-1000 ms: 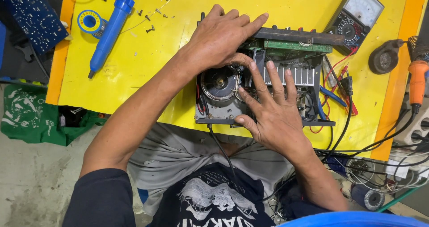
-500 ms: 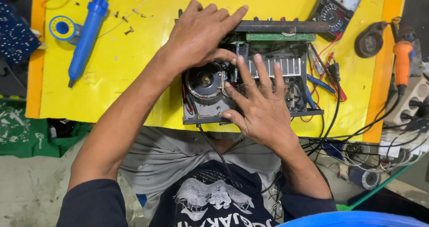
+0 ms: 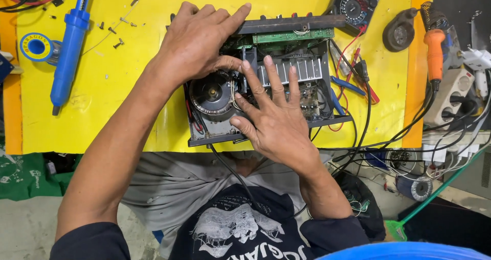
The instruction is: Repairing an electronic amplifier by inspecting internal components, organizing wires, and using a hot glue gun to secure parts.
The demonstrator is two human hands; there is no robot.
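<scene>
An opened black amplifier chassis (image 3: 327, 121) lies on the yellow table (image 3: 128, 122). Inside it are a round toroidal transformer (image 3: 211, 95), a finned heat sink (image 3: 307, 71) and a green circuit board (image 3: 294, 36). My left hand (image 3: 197, 42) rests on the chassis's far left corner, fingers pointing right, thumb tucked down inside. Spread flat over the middle of the chassis is my right hand (image 3: 273, 114), fingertips on the heat sink and thumb by the transformer. Neither hand holds a tool.
A blue solder sucker (image 3: 69, 60) and a solder reel (image 3: 36, 46) lie at the left, with several loose screws (image 3: 117, 32) near them. An analog multimeter (image 3: 353, 4) sits at the back. At the right are an orange-handled soldering iron (image 3: 434, 50), a power strip (image 3: 450, 99) and tangled cables (image 3: 388, 137).
The view has shifted, so the table sits further left and higher in frame. Both hands stay on the chassis; my right fingers have slid slightly toward the heat sink.
</scene>
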